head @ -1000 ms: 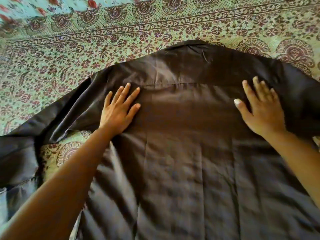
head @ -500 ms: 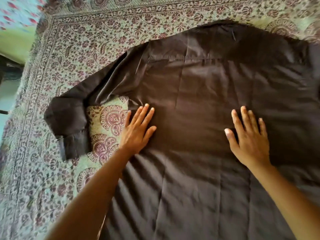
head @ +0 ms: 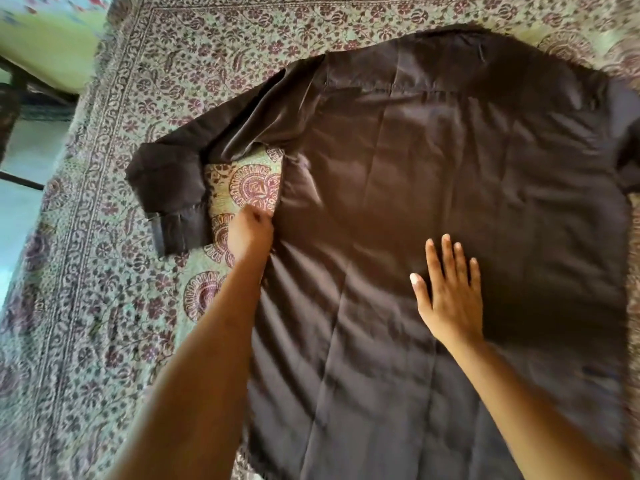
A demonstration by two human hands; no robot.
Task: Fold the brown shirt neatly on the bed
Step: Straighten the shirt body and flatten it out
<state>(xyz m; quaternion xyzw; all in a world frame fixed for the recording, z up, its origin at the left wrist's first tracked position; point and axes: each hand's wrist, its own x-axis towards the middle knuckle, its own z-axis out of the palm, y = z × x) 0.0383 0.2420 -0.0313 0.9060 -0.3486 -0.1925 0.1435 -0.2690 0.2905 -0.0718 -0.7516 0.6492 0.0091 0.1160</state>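
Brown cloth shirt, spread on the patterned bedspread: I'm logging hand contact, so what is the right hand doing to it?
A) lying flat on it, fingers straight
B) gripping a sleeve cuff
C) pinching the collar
A: the right hand lies flat, fingers straight, on the brown cloth shirt.

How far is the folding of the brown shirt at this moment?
Done: the brown shirt lies spread on the bedsheet, back side up. In hand: the left hand pinches its side edge below the sleeve, while the right hand presses flat on the cloth. Left: every fold; the sleeve lies out to the side, and the body shows wrinkles.
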